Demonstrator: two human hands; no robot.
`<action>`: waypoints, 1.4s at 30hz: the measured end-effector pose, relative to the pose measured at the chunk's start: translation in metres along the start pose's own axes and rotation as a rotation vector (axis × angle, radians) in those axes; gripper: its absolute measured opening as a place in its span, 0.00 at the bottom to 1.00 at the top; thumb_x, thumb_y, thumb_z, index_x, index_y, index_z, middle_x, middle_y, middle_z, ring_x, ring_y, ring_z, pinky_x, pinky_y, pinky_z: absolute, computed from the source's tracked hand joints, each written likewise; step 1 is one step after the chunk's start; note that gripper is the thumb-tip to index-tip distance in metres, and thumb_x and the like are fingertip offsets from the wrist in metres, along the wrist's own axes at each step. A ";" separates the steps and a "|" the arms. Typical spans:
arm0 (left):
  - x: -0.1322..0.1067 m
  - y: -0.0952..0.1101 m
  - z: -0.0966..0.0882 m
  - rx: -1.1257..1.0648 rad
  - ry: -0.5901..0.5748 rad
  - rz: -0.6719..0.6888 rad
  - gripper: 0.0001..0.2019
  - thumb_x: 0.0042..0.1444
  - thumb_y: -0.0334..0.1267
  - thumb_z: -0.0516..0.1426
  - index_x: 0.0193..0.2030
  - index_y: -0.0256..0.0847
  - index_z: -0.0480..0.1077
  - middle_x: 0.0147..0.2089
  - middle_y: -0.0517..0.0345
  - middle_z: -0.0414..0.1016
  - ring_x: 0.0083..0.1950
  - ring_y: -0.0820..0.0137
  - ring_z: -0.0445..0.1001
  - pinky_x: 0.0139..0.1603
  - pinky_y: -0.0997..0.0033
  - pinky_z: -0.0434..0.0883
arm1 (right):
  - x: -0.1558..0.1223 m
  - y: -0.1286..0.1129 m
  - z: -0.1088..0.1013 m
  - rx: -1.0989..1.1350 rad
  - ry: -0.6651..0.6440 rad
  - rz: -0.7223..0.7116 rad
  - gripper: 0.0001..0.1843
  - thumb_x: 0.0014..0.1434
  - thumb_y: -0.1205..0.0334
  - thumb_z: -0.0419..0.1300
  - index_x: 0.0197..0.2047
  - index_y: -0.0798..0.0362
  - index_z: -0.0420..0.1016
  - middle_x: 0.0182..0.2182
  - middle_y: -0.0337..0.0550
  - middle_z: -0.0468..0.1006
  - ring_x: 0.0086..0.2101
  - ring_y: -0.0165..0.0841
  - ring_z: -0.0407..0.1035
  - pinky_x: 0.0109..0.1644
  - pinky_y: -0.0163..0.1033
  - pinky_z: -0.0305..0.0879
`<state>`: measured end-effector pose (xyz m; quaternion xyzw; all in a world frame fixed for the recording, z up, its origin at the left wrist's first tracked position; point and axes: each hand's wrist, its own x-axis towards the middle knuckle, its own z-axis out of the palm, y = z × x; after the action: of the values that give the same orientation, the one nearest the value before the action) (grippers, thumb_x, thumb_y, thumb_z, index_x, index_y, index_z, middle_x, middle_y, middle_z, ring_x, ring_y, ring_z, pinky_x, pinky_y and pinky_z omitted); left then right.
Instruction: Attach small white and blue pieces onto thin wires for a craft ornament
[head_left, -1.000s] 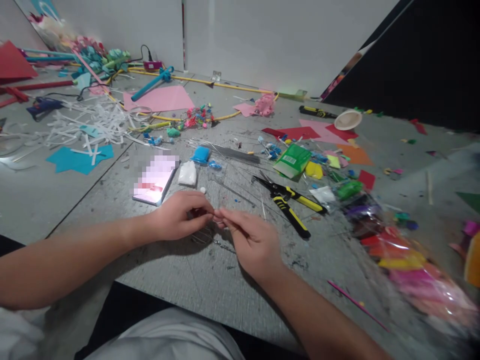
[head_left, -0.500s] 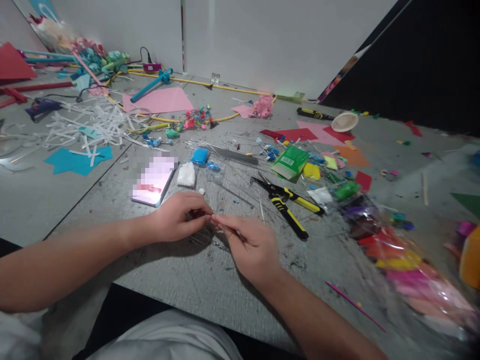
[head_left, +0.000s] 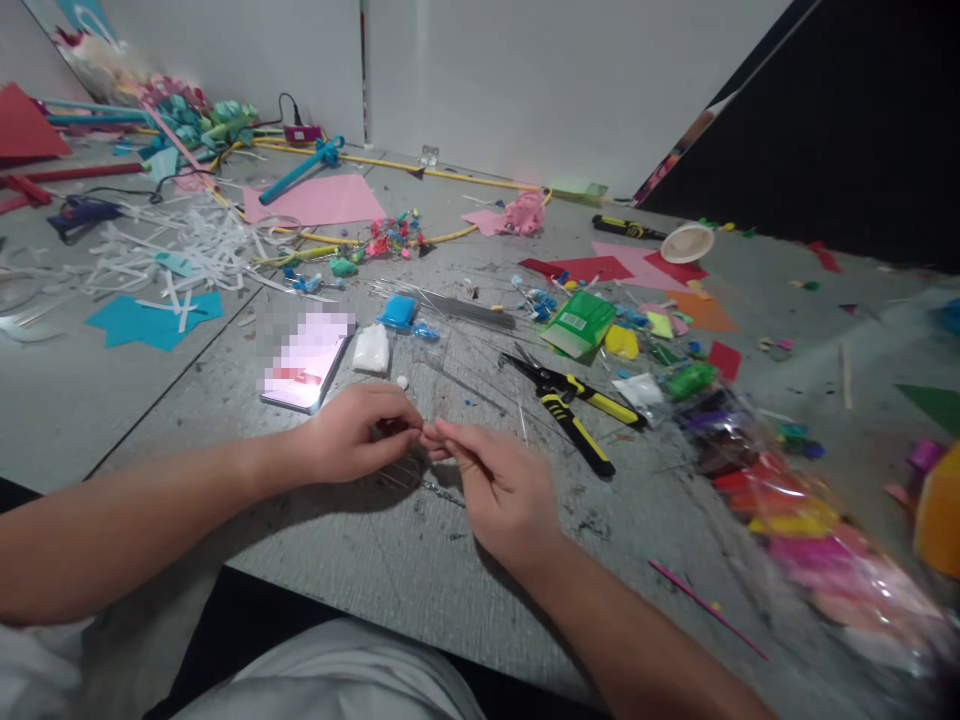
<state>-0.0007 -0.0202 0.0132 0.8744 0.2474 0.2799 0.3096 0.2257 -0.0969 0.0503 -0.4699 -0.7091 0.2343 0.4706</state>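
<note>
Twisted wire (head_left: 444, 493) | just below fingers (head_left: 459, 436), contact unclear | left hand (head_left: 364, 435), right hand (head_left: 514, 492): pressed together, any pinched item hidden

Craft workspace. You face a scuffed, stained grey bench (head_left: 360, 570) backed by white panels (head_left: 570, 90). Handicraft is indicated by the supplies spread before you: a bundle of thin grey rods (head_left: 472, 311), black-and-yellow pliers (head_left: 577, 436), loose white paper strips (head_left: 202, 240), a pink paper sheet (head_left: 330, 203), a ruffled pink ornament (head_left: 525, 213) and, to your right, clear bags of coloured material (head_left: 795, 525). Whether home or studio, you cannot tell.
</note>
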 end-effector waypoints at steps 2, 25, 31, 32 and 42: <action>0.000 0.000 -0.001 -0.008 0.004 0.005 0.10 0.83 0.36 0.64 0.48 0.42 0.87 0.40 0.55 0.87 0.40 0.64 0.82 0.45 0.68 0.75 | 0.000 0.001 0.001 -0.009 0.018 -0.028 0.12 0.60 0.69 0.57 0.44 0.46 0.77 0.36 0.37 0.84 0.33 0.30 0.80 0.38 0.35 0.79; -0.007 0.009 0.014 -0.518 -0.090 -0.369 0.11 0.75 0.45 0.71 0.46 0.39 0.89 0.39 0.55 0.89 0.39 0.66 0.83 0.43 0.70 0.77 | 0.000 -0.007 -0.003 -0.139 -0.056 -0.186 0.07 0.58 0.63 0.62 0.41 0.49 0.76 0.32 0.38 0.77 0.33 0.28 0.73 0.39 0.34 0.74; -0.004 0.026 0.004 -0.649 -0.127 -0.451 0.12 0.69 0.46 0.76 0.42 0.41 0.87 0.38 0.56 0.89 0.40 0.65 0.83 0.46 0.68 0.79 | -0.002 -0.005 -0.004 -0.138 -0.088 -0.213 0.12 0.58 0.65 0.62 0.46 0.46 0.74 0.34 0.39 0.75 0.34 0.28 0.72 0.38 0.35 0.74; -0.003 0.026 0.003 -0.655 -0.124 -0.462 0.12 0.68 0.46 0.77 0.41 0.41 0.87 0.38 0.56 0.89 0.40 0.65 0.83 0.45 0.68 0.78 | -0.002 -0.005 -0.004 -0.135 -0.088 -0.218 0.12 0.57 0.65 0.62 0.46 0.46 0.74 0.35 0.39 0.75 0.34 0.28 0.72 0.38 0.35 0.74; -0.003 0.016 0.010 -0.701 -0.123 -0.509 0.14 0.65 0.48 0.78 0.40 0.39 0.88 0.36 0.55 0.88 0.37 0.66 0.79 0.41 0.70 0.74 | -0.003 -0.007 -0.004 -0.152 -0.095 -0.237 0.17 0.58 0.67 0.60 0.49 0.40 0.71 0.36 0.39 0.77 0.34 0.30 0.74 0.39 0.36 0.76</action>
<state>0.0076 -0.0370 0.0169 0.6426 0.3265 0.2091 0.6608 0.2267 -0.1035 0.0564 -0.4055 -0.7967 0.1446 0.4241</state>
